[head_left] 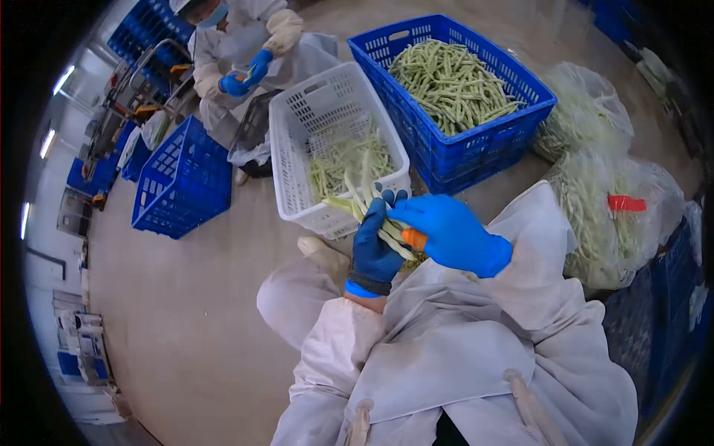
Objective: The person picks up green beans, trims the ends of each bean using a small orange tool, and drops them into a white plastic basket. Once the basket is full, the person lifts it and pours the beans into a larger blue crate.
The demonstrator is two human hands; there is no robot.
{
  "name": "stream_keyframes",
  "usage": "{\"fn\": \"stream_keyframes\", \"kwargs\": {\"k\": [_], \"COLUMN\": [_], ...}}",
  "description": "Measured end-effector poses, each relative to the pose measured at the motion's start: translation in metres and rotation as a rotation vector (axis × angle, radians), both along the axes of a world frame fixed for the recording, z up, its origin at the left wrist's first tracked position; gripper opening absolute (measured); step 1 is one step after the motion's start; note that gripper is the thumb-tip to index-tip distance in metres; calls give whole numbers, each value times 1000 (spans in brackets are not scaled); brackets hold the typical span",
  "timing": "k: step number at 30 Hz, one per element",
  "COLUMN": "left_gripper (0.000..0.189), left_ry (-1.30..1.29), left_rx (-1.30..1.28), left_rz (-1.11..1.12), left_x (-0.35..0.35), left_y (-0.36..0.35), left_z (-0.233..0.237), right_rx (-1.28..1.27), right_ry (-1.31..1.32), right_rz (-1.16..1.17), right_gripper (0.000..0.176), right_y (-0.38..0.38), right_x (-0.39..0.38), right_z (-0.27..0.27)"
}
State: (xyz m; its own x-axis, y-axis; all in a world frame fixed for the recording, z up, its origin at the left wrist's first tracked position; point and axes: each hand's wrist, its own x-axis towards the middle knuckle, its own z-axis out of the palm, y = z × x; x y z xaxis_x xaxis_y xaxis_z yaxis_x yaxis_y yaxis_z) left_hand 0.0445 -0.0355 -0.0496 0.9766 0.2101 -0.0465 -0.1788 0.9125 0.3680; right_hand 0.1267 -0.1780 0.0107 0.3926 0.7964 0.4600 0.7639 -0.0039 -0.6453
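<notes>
White coverall [461, 349], blue gloves [476, 249] — darker on the left hand [374, 249], brighter on the right hand [454, 234].

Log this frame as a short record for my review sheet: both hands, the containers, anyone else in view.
left hand: blue glove, grips a bundle of green beans
right hand: blue glove, closed on an orange handle held against the bundle
white crate: ahead of the hands, partly filled with beans
blue crate: beside it, heaped with beans
bags: clear, bean-filled, on the right
co-worker: beyond the crates, blue gloves
second blue crate: near the co-worker
</notes>
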Motion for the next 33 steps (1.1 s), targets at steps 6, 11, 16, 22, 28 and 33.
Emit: {"fn": "stream_keyframes", "kwargs": {"k": [6,11,16,22,28,33], "left_gripper": [42,50,59,53,57,63], "left_ry": [22,40,19,67,3,-76], "left_rx": [-50,-4,20,12,117,91], "left_rz": [-1,-55,-69,-28,-21,-57], "left_x": [6,25,52,82,91,82], "left_y": [-7,-12,-13,-10,-7,-3], "left_z": [12,16,8,-6,-1,1], "right_rx": [-12,6,47,226,125,17], "right_ry": [460,553,626,168,115,214], "right_rz": [90,138,136,-166,-229,-134], "right_gripper": [27,28,29,24,19,16], "right_y": [-6,-16,-26,-23,-31,-24], "right_x": [35,57,75,85,83,70], "right_z": [-23,-26,-29,-48,-35,-53]}}
